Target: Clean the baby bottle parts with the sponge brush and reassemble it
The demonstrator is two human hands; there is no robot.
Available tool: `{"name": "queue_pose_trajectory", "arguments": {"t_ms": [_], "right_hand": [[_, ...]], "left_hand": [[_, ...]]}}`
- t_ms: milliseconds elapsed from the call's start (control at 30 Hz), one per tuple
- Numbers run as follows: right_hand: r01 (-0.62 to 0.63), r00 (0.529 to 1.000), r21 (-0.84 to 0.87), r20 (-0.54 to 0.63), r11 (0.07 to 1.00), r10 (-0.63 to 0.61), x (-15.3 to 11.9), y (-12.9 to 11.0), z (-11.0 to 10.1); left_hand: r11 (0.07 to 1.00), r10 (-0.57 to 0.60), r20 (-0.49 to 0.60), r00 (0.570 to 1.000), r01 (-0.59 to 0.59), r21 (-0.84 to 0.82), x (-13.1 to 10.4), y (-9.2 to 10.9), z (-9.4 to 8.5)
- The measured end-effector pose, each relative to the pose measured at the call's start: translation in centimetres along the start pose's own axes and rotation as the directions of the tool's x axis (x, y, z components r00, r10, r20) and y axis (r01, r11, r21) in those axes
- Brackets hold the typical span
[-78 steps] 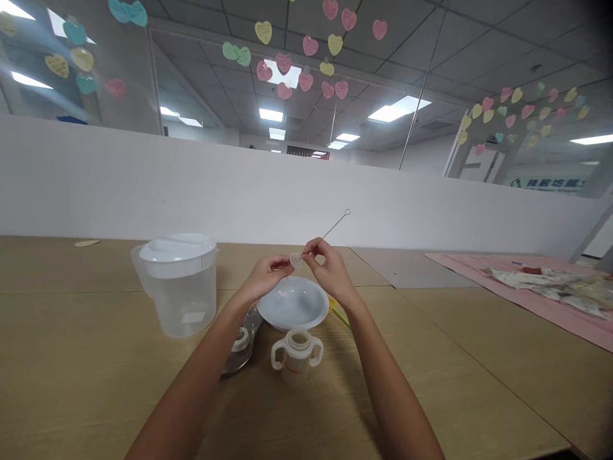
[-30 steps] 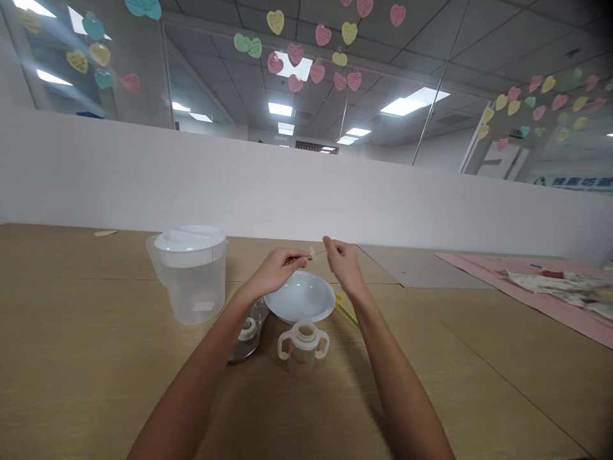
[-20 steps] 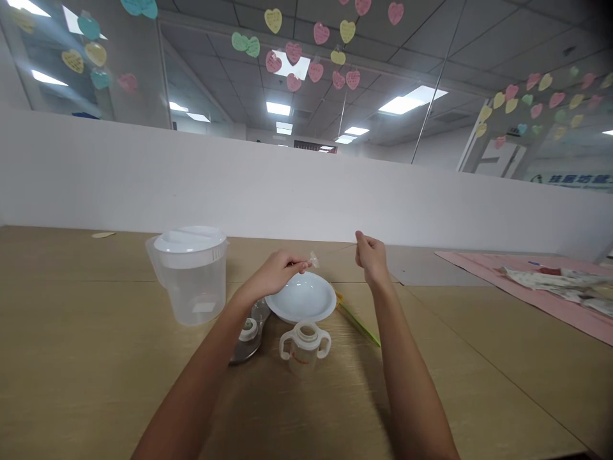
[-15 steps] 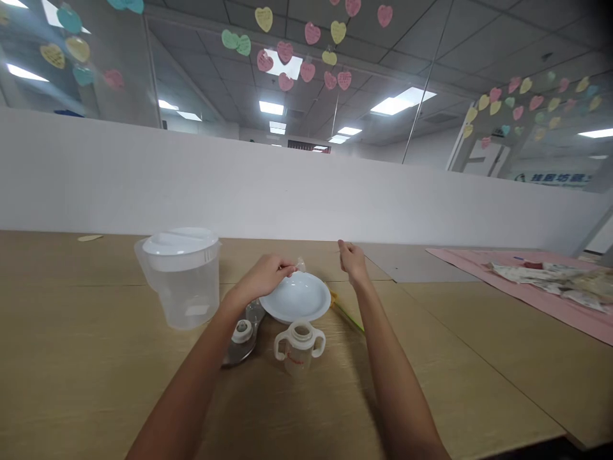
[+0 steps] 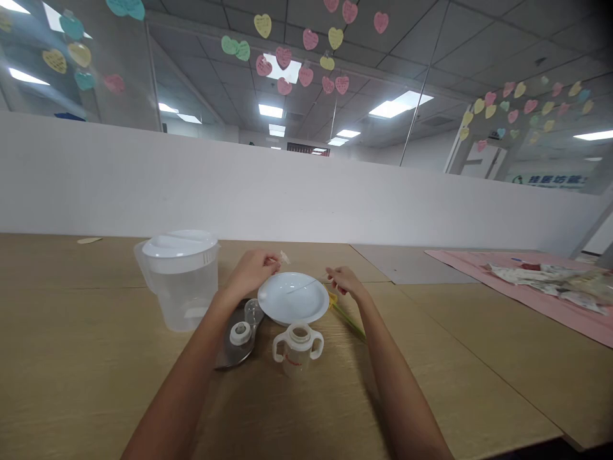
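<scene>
My right hand (image 5: 345,281) pinches one end of a thin pale stick (image 5: 306,285), which slants down over the white bowl (image 5: 293,313). Left of it, my left hand (image 5: 253,271) is closed on a small translucent piece (image 5: 285,257), just above the bowl's far left rim; its exact kind is unclear. A clear baby bottle (image 5: 297,359) with two white handles and an uncovered neck stands in front of the bowl. On a dark grey tray (image 5: 234,354), partly behind my left forearm, lie a white bottle collar (image 5: 240,333) and a clear dome cap (image 5: 253,312).
A clear pitcher with a white lid (image 5: 184,281) stands at the left. Beside the bowl, a yellow-tipped tool with a green handle (image 5: 348,319) lies partly behind my right forearm. A pink cloth (image 5: 460,268) bearing several items is far right. A white partition (image 5: 297,198) closes off the table's back.
My right hand has come down and left toward the bowl, and the thin stick now shows over it. My left hand has shifted slightly left with the translucent piece.
</scene>
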State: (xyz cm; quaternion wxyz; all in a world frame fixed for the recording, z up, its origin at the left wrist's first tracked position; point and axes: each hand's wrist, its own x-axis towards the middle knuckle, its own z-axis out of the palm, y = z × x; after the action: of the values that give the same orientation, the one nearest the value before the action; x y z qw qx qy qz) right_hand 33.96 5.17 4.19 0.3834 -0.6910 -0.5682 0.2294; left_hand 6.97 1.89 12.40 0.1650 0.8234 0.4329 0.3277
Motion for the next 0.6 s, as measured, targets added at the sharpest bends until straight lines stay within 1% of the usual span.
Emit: {"name": "queue_pose_trajectory", "arguments": {"t_ms": [33,100,167,200,233,267,300,333,400,467,533,600], "right_hand": [[0.003,0.999,-0.029,0.034,1.0,-0.002,-0.2,-0.5,0.2],[0.022,0.998,-0.081,0.065,0.996,-0.017,-1.0,-1.9,0.4],[0.099,0.986,-0.075,0.14,0.992,-0.088,-2.1,-3.9,0.3],[0.176,0.959,-0.024,0.232,0.984,-0.166,-2.8,-4.9,0.3],[0.248,0.906,0.075,0.334,0.966,-0.259,-3.6,-6.0,0.3],[0.298,0.846,0.191,0.402,0.935,-0.351,-4.3,-7.0,0.3],[0.322,0.804,0.296,0.416,0.899,-0.425,-4.9,-7.9,0.4],[0.328,0.787,0.38,0.396,0.865,-0.472,-5.4,-8.6,0.6],[0.307,0.791,0.489,0.345,0.816,-0.505,-6.0,-9.4,1.0],[0.255,0.798,0.549,0.345,0.796,-0.494,-6.0,-9.4,1.4],[0.198,0.791,0.576,0.385,0.793,-0.476,-5.7,-9.1,1.7],[0.165,0.786,0.571,0.416,0.804,-0.457,-5.2,-8.6,2.0]], "left_hand": [[0.999,0.019,0.002,1.0,-0.019,0.032,0.0,0.0,0.2],[0.998,0.037,0.006,0.999,-0.037,0.059,0.0,0.2,0.7],[0.998,0.06,0.018,0.998,-0.061,0.028,0.1,0.4,1.2],[0.996,0.084,0.027,0.996,-0.084,-0.002,0.1,0.5,1.3],[0.993,0.116,0.031,0.993,-0.115,-0.036,0.1,0.6,1.5],[0.987,0.151,0.029,0.988,-0.149,-0.066,0.2,0.7,1.5],[0.98,0.185,0.02,0.983,-0.182,-0.085,0.2,0.8,1.6],[0.973,0.211,0.007,0.977,-0.209,-0.096,0.3,0.8,1.6],[0.965,0.241,-0.01,0.97,-0.241,-0.103,0.2,0.9,1.5],[0.966,0.248,-0.008,0.969,-0.248,-0.071,0.1,0.9,1.4],[0.973,0.227,-0.009,0.974,-0.227,0.039,0.0,1.0,1.3],[0.965,0.182,-0.027,0.983,-0.173,0.198,-0.2,1.2,1.2]]}}
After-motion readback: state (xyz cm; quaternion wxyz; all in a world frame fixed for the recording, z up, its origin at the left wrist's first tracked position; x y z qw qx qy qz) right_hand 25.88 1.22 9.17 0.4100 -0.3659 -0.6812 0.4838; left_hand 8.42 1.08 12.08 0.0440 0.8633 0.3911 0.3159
